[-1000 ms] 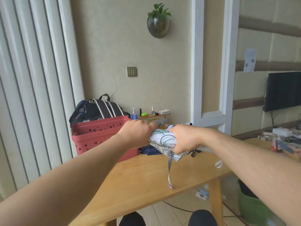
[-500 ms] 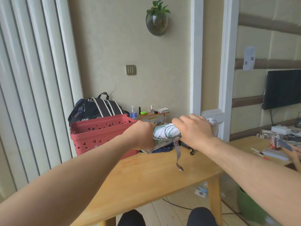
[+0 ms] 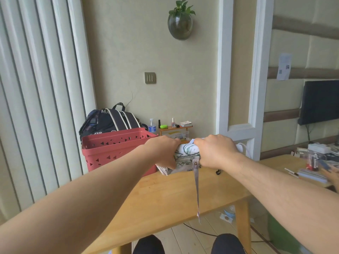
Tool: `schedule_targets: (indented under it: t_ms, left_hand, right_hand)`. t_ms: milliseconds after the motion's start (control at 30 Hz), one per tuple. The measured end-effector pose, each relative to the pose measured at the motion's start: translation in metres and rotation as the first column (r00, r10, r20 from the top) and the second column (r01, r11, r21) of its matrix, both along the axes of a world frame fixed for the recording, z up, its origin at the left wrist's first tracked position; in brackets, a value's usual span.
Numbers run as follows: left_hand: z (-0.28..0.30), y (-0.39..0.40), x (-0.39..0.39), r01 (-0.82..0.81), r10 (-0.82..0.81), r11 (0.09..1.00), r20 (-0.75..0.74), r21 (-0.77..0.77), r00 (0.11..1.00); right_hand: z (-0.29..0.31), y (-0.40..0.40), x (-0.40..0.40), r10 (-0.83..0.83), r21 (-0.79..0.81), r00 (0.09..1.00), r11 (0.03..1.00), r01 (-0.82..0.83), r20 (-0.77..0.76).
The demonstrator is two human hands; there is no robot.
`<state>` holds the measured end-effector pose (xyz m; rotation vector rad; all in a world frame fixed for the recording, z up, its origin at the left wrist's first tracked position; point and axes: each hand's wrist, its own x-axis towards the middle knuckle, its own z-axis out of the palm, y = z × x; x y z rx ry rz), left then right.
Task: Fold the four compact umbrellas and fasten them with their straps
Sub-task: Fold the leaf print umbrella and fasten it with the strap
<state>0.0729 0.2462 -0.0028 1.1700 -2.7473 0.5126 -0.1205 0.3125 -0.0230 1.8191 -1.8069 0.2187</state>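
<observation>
Strap hangs longer and straighter than half a second ago. Left grip and right grip both clench the rolled white umbrella above the desk. Strap's still unfastened; can't see the other three.

A light wooden table with a smooth varnished top carries a red plastic basket with triangular cut-outs at its far left corner. Behind the basket sits a dark backpack with white stripes; a stack of papers and pens lies at the right end.
</observation>
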Motion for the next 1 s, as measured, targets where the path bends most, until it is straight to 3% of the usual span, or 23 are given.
schedule_targets:
  t_ms: [67, 200, 533, 700, 833, 1000]
  left_hand:
    - [0.000, 0.005, -0.007, 0.019, -0.017, 0.999, -0.055, 0.030, 0.998]
    - [-0.004, 0.002, -0.006, -0.021, 0.017, 0.997, -0.044, -0.070, 0.999]
    - [-0.022, -0.010, 0.010, 0.055, -0.087, 0.855, -0.039, -0.516, 0.995]
    - [-0.022, -0.007, 0.003, 0.000, -0.054, 0.903, -0.114, -0.429, 0.992]
    - [-0.024, -0.003, -0.001, -0.069, 0.001, 0.936, -0.194, -0.345, 0.981]
    - [-0.023, -0.001, -0.001, -0.068, 0.005, 0.968, -0.252, -0.242, 0.968]
  right_hand:
    - [0.000, -0.002, 0.003, -0.001, 0.026, 1.000, 1.000, 0.000, 0.029]
    - [0.002, 0.000, 0.000, 0.005, 0.106, 0.995, 0.994, -0.016, 0.103]
    - [0.017, 0.007, -0.003, 0.031, 0.303, 0.931, 0.941, -0.149, 0.363]
    - [0.018, 0.006, -0.007, 0.044, 0.289, 0.940, 0.946, -0.148, 0.339]
    - [0.017, 0.010, -0.007, 0.090, 0.130, 0.988, 0.986, -0.107, 0.128]
    - [0.005, 0.005, -0.010, 0.106, -0.083, 0.994, 0.991, -0.104, 0.009]
